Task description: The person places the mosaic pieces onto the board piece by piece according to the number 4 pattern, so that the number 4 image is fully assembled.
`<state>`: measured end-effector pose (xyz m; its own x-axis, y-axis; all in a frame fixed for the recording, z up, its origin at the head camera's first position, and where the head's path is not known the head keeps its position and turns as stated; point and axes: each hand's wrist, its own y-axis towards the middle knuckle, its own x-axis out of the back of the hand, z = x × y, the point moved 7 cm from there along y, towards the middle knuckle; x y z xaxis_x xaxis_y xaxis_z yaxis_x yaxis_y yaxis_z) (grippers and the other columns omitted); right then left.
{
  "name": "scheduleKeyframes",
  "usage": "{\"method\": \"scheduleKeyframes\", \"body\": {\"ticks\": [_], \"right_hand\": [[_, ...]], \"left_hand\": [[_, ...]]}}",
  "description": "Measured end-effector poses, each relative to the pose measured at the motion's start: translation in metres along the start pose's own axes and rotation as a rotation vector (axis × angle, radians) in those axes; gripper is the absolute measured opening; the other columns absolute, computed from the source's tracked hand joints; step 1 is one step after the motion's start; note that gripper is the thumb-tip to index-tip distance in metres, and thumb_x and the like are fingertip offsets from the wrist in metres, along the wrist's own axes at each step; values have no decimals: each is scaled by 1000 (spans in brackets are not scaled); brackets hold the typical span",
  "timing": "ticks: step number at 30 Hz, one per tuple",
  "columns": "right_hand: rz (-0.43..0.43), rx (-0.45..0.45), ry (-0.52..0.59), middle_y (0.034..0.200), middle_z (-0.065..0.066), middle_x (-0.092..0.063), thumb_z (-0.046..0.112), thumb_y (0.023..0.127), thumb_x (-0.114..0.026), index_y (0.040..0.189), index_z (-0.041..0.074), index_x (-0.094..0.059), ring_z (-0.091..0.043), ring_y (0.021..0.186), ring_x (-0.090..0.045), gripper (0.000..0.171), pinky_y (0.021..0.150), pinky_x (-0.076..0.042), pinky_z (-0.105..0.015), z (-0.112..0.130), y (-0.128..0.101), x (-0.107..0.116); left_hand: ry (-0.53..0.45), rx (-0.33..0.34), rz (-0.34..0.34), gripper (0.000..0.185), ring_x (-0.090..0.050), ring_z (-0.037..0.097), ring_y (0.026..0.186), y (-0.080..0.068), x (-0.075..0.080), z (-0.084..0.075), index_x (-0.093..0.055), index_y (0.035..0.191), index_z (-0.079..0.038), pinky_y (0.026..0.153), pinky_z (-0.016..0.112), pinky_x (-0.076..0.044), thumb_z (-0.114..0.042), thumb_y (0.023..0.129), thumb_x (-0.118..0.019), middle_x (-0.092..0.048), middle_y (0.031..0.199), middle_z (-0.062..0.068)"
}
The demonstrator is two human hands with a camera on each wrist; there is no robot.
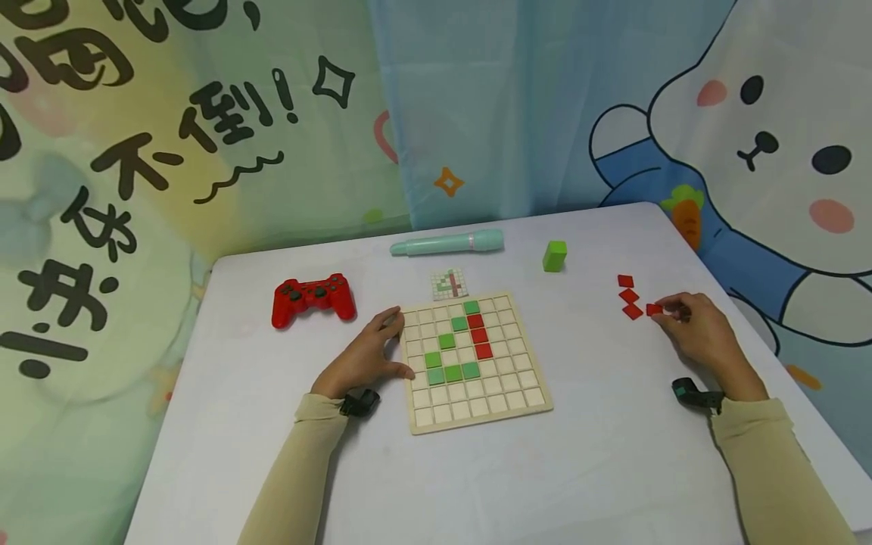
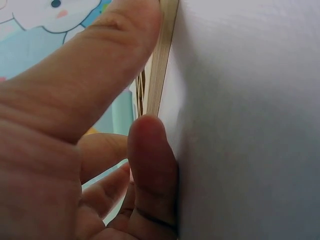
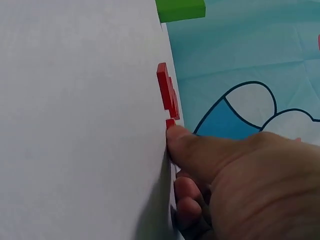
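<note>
A wooden grid board lies on the table, with several green tiles and three red tiles set in its squares. My left hand rests at the board's left edge, thumb and fingers spread and touching it. In the left wrist view the thumb lies against the wooden edge. Far to the right, my right hand pinches a red tile at table height. Just beside it lie three loose red tiles; the right wrist view shows them edge-on.
Behind the board is a small pattern card. A mint-green pen lies further back. A green block stands at the back right, and a red game controller sits left of the board. A printed curtain hangs behind the table.
</note>
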<state>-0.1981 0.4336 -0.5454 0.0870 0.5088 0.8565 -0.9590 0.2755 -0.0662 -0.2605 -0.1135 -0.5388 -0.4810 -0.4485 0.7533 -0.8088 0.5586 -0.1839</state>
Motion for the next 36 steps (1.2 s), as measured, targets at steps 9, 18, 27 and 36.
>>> {"method": "scheduleKeyframes", "body": {"ticks": [9,18,27,36], "right_hand": [[2,68,2,129,-31,-53,25,106,-69,136,-6,-56,-50,114,-55,46,87,-61,-54,27,-9,10],[55,419,0,110,-18,-66,9,94,-81,119,0,-64,-32,96,-65,31,73,-49,-9,128,-35,3],[375,613,-11,104,3,-66,21,94,-83,110,16,-70,-11,89,-59,21,74,-55,-21,218,-63,-58],[519,748,-1,106,3,-67,19,93,-84,106,14,-72,-11,91,-60,18,81,-56,-25,257,-76,-103]], "left_hand": [[8,-4,-6,113,-26,37,165,0,0,-1,-30,167,-5,129,51,-38,-35,80,-95,-22,179,12],[16,4,-7,114,-25,36,165,2,0,0,-30,167,-6,129,50,-38,-35,79,-95,-21,179,12],[9,4,-6,115,-24,36,166,1,-1,4,-30,168,-6,130,51,-36,-37,79,-95,-21,179,11],[10,-5,-7,113,-24,36,166,1,1,0,-30,167,-5,130,51,-36,-37,80,-95,-21,179,11]]}}
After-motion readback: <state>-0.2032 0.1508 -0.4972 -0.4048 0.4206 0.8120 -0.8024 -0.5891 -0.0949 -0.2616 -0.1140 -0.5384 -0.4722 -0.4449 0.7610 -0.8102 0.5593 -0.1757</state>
